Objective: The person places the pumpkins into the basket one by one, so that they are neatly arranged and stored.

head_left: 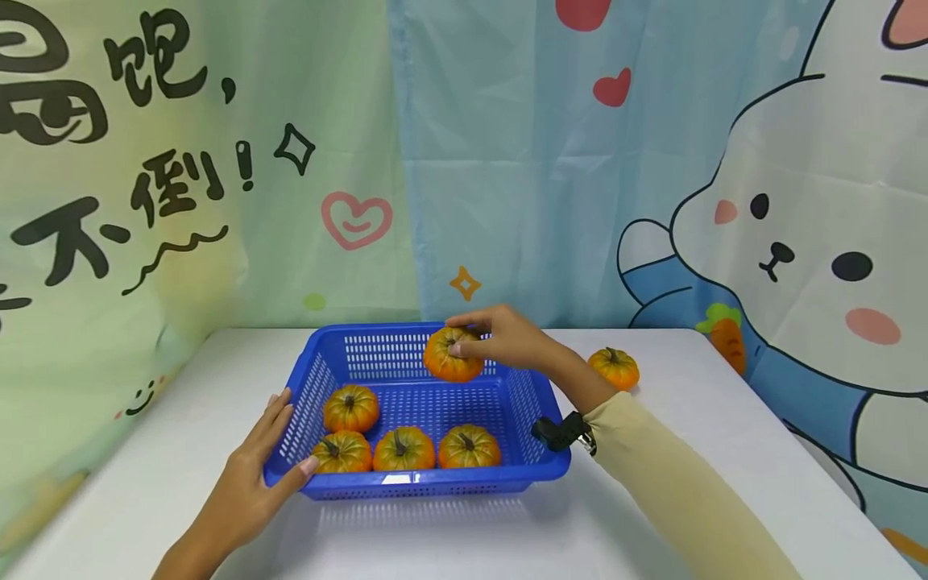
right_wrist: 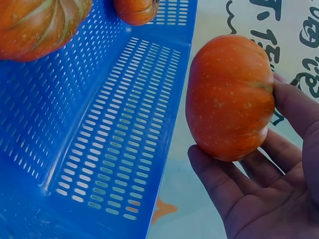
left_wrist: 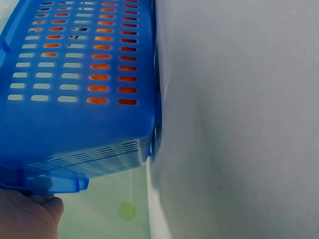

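My right hand [head_left: 507, 338] holds a small orange pumpkin [head_left: 451, 358] over the far part of a blue plastic basket [head_left: 435, 481]. The right wrist view shows this pumpkin [right_wrist: 229, 99] between the thumb and fingers, above the rim. Inside the basket sit several more pumpkins, three of them, including this one [head_left: 403, 449], in a row along the front wall and another [head_left: 351, 408] behind the left one. At the basket's left front corner rests my left hand [head_left: 250, 475], fingers straight along the side rim and thumb on the front rim.
One more pumpkin [head_left: 614, 368] lies on the white table [head_left: 616, 499], right of the basket and behind my right forearm. A printed curtain [head_left: 478, 161] with a rabbit and lettering hangs behind the table.
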